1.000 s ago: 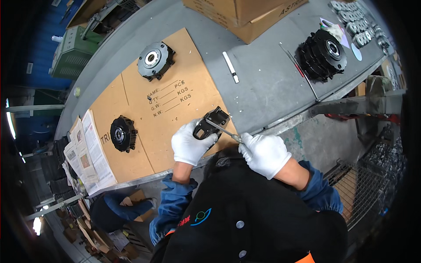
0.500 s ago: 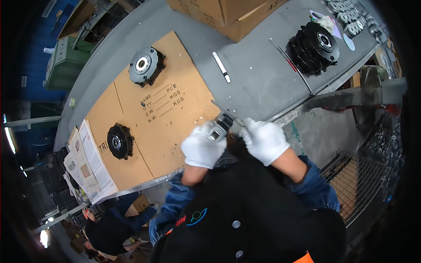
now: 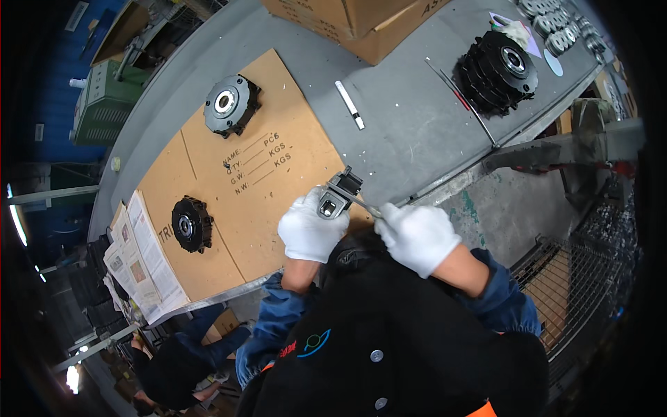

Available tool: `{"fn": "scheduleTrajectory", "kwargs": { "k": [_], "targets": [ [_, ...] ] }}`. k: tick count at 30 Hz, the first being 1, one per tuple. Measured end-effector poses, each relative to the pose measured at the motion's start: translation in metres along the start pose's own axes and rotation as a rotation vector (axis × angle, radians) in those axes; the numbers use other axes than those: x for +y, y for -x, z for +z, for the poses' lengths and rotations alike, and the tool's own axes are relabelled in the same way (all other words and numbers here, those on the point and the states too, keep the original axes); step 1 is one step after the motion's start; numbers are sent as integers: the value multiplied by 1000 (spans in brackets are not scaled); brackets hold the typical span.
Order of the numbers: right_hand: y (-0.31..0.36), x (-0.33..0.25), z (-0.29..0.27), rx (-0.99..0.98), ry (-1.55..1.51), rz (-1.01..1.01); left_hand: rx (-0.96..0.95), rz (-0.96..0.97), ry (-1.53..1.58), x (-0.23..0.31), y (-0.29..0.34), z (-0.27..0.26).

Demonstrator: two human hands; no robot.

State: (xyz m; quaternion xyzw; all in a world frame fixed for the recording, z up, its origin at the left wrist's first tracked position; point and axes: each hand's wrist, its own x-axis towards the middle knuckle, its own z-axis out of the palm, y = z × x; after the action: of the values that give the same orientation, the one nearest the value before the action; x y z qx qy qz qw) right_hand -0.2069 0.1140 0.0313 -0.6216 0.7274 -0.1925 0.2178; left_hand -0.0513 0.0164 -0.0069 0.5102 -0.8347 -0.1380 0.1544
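Note:
White-gloved, my left hand [image 3: 306, 233] grips a small grey and black metal part [image 3: 332, 201] with a squarish hole, held above the cardboard sheet [image 3: 271, 229] near the table's front edge. My right hand [image 3: 418, 238], gloved too, is closed on a thin metal hand tool [image 3: 367, 206]. The tool's slim shaft reaches left to the part and seems to touch it; its handle is hidden in my fingers, so its exact kind is unclear. On the cardboard beyond lie a grey-faced round metal part [image 3: 231, 111] and a black round one [image 3: 187, 225], both with central bores.
A white marker [image 3: 349, 104] lies on the grey table [image 3: 396, 139]. Black round parts [image 3: 497, 76] are stacked at right beside thin rods [image 3: 462, 101]. A carton [image 3: 361, 31] stands at the back; papers [image 3: 142, 257] lie left. Another person [image 3: 177, 368] is at lower left.
My left hand has shifted slightly left and down, and the part has turned so its holed face shows more. The tool's shaft, blurred before, now lies against the part.

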Motion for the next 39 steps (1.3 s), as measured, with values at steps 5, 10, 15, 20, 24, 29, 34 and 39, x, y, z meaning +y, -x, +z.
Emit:
{"fn": "scheduleTrajectory", "kwargs": {
  "k": [5,10,15,20,24,29,34,39],
  "targets": [
    [-22,-3,20,69,117,-21,-42,57,-74,8,9,6],
    [-1,-10,-12,67,67,-25,-125,-202,164,-15,-12,-13],
    [2,-13,-14,-3,84,-67,-107,-230,158,-11,-15,-11],
    [-1,-11,-4,52,115,-85,-102,-228,132,-5,-12,-14],
    [-4,-11,7,87,231,-55,-98,-155,80,-4,-12,6],
    [-13,-16,20,155,335,-63,-85,-169,76,-1,-12,-4],
    [-26,-2,16,42,121,-34,-127,27,9,-2,1,0],
    [-8,-2,-30,5,54,52,-143,-103,114,-19,-6,-8]
  ]
}}
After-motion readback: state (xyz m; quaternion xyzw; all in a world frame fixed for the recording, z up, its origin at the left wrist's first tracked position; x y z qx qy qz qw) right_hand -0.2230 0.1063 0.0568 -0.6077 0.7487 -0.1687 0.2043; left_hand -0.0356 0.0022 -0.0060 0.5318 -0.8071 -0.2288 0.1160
